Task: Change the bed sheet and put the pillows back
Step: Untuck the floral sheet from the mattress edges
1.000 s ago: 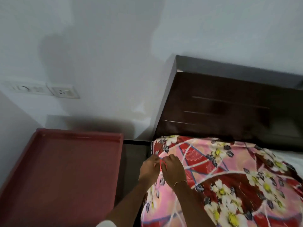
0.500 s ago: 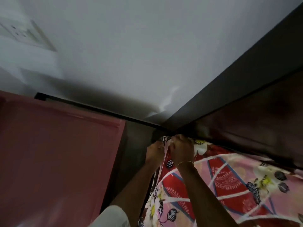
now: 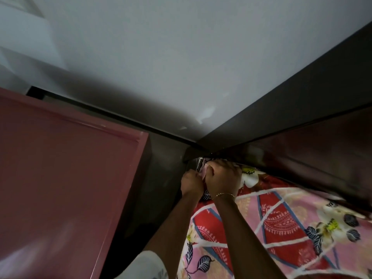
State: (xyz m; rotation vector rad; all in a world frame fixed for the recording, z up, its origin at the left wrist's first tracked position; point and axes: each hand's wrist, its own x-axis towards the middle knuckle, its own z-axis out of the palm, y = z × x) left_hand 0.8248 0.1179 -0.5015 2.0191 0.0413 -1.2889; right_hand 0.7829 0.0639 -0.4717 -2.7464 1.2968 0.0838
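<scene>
Home bedroom indicated: floral sheet [image 3: 281, 228] spread on bed, dark wooden headboard [image 3: 322, 137] set against plain wall [image 3: 181, 57], red bedside cabinet [image 3: 60, 178] placed alongside

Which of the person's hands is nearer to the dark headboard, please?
The right. The right hand is up against the foot of the headboard at the corner, gripping the sheet. The left hand is lower and to the left, beside the bed's edge, pinching the same corner.
</scene>
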